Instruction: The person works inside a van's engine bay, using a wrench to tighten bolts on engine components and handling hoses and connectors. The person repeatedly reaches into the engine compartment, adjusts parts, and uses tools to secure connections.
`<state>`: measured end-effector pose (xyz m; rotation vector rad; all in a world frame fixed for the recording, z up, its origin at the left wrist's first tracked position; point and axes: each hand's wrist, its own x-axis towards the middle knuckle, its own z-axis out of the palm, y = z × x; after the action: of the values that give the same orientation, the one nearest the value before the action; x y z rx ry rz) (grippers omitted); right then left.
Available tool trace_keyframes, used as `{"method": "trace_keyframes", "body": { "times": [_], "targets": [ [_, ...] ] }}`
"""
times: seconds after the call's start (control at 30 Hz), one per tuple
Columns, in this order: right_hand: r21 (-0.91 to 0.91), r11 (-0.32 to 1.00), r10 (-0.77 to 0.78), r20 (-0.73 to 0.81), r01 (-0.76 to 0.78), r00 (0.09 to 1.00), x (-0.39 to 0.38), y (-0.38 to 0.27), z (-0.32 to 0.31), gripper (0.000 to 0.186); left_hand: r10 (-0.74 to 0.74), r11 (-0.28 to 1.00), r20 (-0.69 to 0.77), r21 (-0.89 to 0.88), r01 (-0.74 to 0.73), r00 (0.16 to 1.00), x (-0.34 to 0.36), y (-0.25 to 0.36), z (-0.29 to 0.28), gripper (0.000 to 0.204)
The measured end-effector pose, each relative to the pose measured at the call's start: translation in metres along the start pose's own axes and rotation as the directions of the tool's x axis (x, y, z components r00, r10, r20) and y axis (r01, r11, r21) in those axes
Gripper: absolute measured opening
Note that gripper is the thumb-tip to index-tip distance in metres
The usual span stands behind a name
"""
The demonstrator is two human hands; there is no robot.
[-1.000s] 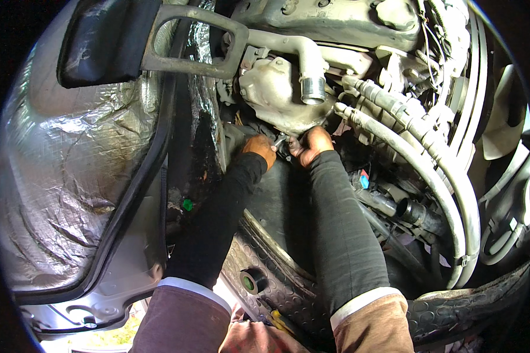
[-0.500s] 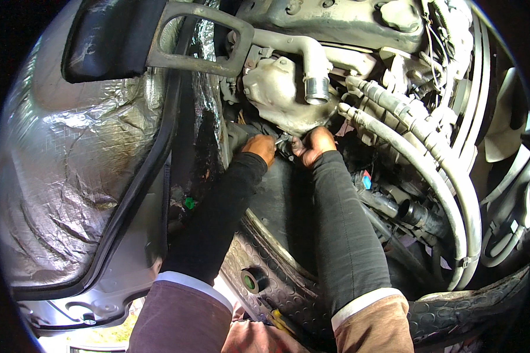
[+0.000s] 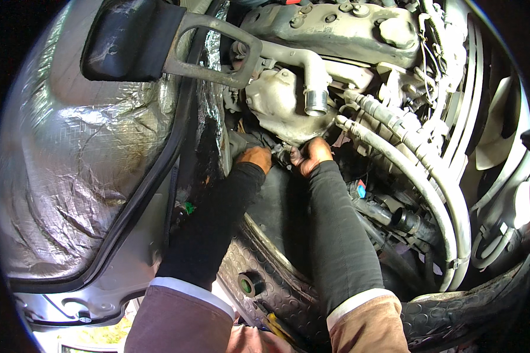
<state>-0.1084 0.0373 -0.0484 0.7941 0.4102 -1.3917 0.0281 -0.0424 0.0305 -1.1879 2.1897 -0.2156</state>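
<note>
My left hand (image 3: 256, 157) is closed, low in the engine bay, below a pale metal heat shield (image 3: 274, 97). Close by on the right, my right hand (image 3: 313, 157) is closed too, with its thumb toward the left hand. A small dark-and-silver fitting (image 3: 282, 155) shows in the narrow gap between them. The fingertips of both hands are hidden, so what each one grips cannot be made out. Above the right hand, a bent metal pipe (image 3: 316, 101) ends in an open, shiny mouth.
Two thick hoses (image 3: 421, 159) curve down the right side. A metal loop bracket (image 3: 250, 50) juts over the upper left, by foil-covered insulation (image 3: 94, 170). Below my arms lies a studded black mat (image 3: 282, 282) with a roll of tape (image 3: 251, 284) and a yellow-handled tool (image 3: 277, 325).
The view has shifted, so the engine's top sits lower in the picture. Both hands stay by the same fitting; the left wrist has turned slightly, and its fingers show less.
</note>
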Motion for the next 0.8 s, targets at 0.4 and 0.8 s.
{"method": "trace_keyframes", "body": {
  "times": [0.4, 0.8],
  "targets": [
    [0.01, 0.999, 0.043, 0.034, -0.043, 0.998, 0.007, 0.0, -0.006, 0.021, -0.083, 0.936, 0.087, -0.334, 0.107, 0.993, -0.007, 0.031, 0.013, 0.023],
    [-0.046, 0.998, 0.038, 0.081, -0.034, 0.996, -0.004, 0.006, 0.004, 0.017, 0.191, 0.892, 0.213, 0.371, -0.26, 0.958, 0.02, 0.02, 0.044, 0.04]
  ]
}}
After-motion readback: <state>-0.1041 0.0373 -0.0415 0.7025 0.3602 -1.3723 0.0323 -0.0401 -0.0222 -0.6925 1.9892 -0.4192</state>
